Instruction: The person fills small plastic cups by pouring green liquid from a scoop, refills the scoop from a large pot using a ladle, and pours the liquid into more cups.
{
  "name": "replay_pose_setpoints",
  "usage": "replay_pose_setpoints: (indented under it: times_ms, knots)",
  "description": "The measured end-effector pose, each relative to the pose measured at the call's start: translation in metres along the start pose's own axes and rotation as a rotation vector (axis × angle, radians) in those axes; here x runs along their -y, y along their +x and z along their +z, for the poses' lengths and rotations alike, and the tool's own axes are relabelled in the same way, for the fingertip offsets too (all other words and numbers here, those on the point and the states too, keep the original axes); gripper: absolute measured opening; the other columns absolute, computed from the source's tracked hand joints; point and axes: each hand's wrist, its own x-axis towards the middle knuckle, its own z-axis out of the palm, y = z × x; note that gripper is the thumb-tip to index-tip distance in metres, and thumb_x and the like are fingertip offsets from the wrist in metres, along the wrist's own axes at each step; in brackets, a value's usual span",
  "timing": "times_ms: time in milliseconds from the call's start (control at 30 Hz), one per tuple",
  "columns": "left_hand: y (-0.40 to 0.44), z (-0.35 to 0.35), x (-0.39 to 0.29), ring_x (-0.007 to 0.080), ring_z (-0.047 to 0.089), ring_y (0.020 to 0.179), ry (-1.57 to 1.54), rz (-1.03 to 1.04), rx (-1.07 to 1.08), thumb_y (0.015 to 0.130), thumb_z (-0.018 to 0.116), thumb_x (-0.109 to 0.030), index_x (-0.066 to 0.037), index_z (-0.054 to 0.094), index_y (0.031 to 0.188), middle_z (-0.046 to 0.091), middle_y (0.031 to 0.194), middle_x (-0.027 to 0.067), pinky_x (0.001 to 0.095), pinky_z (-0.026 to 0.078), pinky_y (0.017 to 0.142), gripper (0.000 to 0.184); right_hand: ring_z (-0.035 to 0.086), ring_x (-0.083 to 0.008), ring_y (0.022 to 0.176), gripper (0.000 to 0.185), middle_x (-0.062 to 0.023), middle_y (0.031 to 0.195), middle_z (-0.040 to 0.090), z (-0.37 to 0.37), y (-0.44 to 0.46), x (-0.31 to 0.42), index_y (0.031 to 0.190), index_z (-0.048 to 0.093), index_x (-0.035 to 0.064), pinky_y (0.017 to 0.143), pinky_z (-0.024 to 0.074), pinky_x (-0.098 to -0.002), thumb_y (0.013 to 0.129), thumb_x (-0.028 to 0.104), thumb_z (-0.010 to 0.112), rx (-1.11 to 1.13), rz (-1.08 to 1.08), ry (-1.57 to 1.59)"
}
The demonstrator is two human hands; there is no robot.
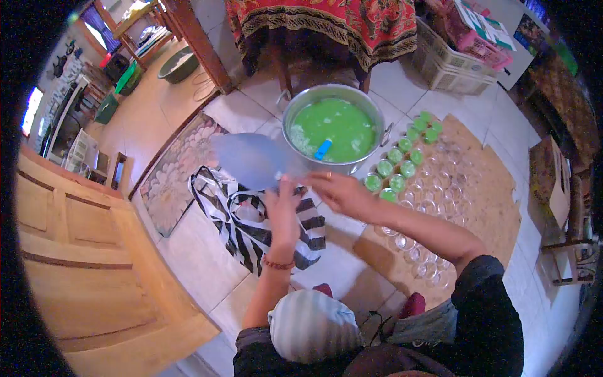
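My left hand (282, 210), with a beaded bracelet on the wrist, is closed on the edge of a bluish, see-through plastic bag (248, 160), which is smeared by motion. Just to its right, my right hand (339, 193) has its fingers pinched together near the same edge; what they hold is too blurred to make out. Beyond both hands stands a metal pot (290, 141) of green liquid with pale bits. A blue handle (323, 149) sticks out of the liquid. Below the hands lies a black-and-white striped bag (245, 223) on the tiles.
Several plastic cups of green liquid (385, 168) stand right of the pot. Rows of clear cups (427, 207) share the brown board (496, 195). A wooden door (94, 251) is at left, a cloth-covered table (326, 25) behind, crates (449, 63) at back right. Rounded striped cloth (311, 327) sits below.
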Motion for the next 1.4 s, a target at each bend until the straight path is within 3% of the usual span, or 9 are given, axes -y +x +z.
replay_pose_setpoints:
  times_ms: [100,200,300,600,900,1000,1100,1200,1400]
  knots:
    - [0.006,-0.01,-0.017,0.0165,0.053,0.097,-0.075,-0.017,-0.071,0.09,0.055,-0.021,0.004,0.045,0.111,0.05,0.108,0.0097,0.0342,0.049,0.084,0.034,0.058,-0.0324,0.09,0.04,-0.0157,0.107,0.054,-0.008,0.03,-0.052,0.112,0.058,0.014,0.075,0.0491,-0.0405,0.075,0.0,0.053,0.117,0.254,-0.375]
    - [0.006,-0.021,-0.006,0.0173,0.051,0.101,-0.036,-0.006,-0.004,0.091,0.053,-0.016,0.005,0.044,0.114,0.049,0.11,0.0096,0.0355,0.048,0.089,0.032,0.056,-0.0326,0.094,0.042,-0.017,0.105,0.053,0.01,0.042,-0.125,0.111,0.059,0.0139,0.075,0.0479,-0.0409,0.072,0.0,0.051,0.243,0.171,-0.471]
    - [0.002,-0.02,-0.011,0.0184,0.05,0.106,-0.085,-0.013,0.021,0.091,0.051,-0.014,0.006,0.043,0.116,0.048,0.111,0.0107,0.0367,0.046,0.092,0.033,0.055,-0.0332,0.096,0.038,-0.0175,0.104,0.051,0.019,0.057,-0.142,0.107,0.059,0.0123,0.078,0.047,-0.0404,0.071,0.002,0.052,0.406,0.194,-0.466]
    - [0.001,-0.029,-0.018,0.0249,0.044,0.118,-0.059,0.005,0.018,0.092,0.048,-0.01,0.008,0.038,0.122,0.044,0.121,0.015,0.039,0.042,0.096,0.036,0.056,-0.0349,0.085,0.018,-0.0156,0.097,0.051,-0.01,0.048,-0.158,0.094,0.058,0.0074,0.073,0.0474,-0.0414,0.076,0.008,0.06,-0.101,0.246,-0.361]
    - [-0.003,-0.027,-0.019,0.0271,0.038,0.124,-0.169,-0.019,0.135,0.093,0.045,-0.009,0.006,0.032,0.129,0.038,0.129,0.0157,0.0421,0.038,0.1,0.041,0.057,-0.0244,0.081,0.019,-0.0104,0.092,0.055,-0.042,0.028,-0.119,0.092,0.057,0.0026,0.071,0.047,-0.0335,0.076,0.006,0.066,-0.434,0.076,-0.203]
    - [-0.004,-0.028,-0.018,0.0271,0.036,0.125,-0.141,-0.024,0.173,0.093,0.044,-0.009,0.006,0.032,0.13,0.037,0.13,0.0148,0.0424,0.036,0.101,0.042,0.058,-0.0181,0.084,0.019,-0.0089,0.091,0.056,-0.057,0.029,-0.117,0.092,0.055,0.0005,0.069,0.0484,-0.029,0.078,0.009,0.067,-0.441,0.253,-0.093]
    - [-0.006,-0.029,-0.017,0.0269,0.035,0.126,-0.026,0.036,0.23,0.093,0.044,-0.009,0.005,0.031,0.131,0.037,0.131,0.0136,0.0427,0.035,0.102,0.043,0.059,-0.0132,0.079,0.02,-0.008,0.087,0.055,-0.061,0.029,-0.118,0.09,0.054,-0.0005,0.062,0.0498,-0.0259,0.079,0.01,0.067,-0.53,0.226,-0.041]
    - [-0.007,-0.028,-0.018,0.0265,0.034,0.126,-0.025,0.025,0.24,0.093,0.045,-0.009,0.005,0.031,0.132,0.036,0.131,0.0123,0.0429,0.034,0.103,0.044,0.061,-0.0145,0.068,0.02,-0.0089,0.08,0.054,-0.066,0.031,-0.116,0.086,0.052,-0.0008,0.055,0.05,-0.025,0.079,0.011,0.068,-0.588,0.213,-0.17]
    - [-0.006,-0.033,-0.006,0.0256,0.034,0.127,-0.023,0.035,0.268,0.093,0.045,-0.01,0.003,0.031,0.133,0.035,0.134,0.011,0.043,0.033,0.104,0.044,0.064,-0.0168,0.064,0.021,-0.01,0.076,0.053,-0.056,0.052,-0.123,0.083,0.05,-0.0016,0.054,0.0498,-0.0263,0.08,0.011,0.067,-0.689,0.202,-0.249]
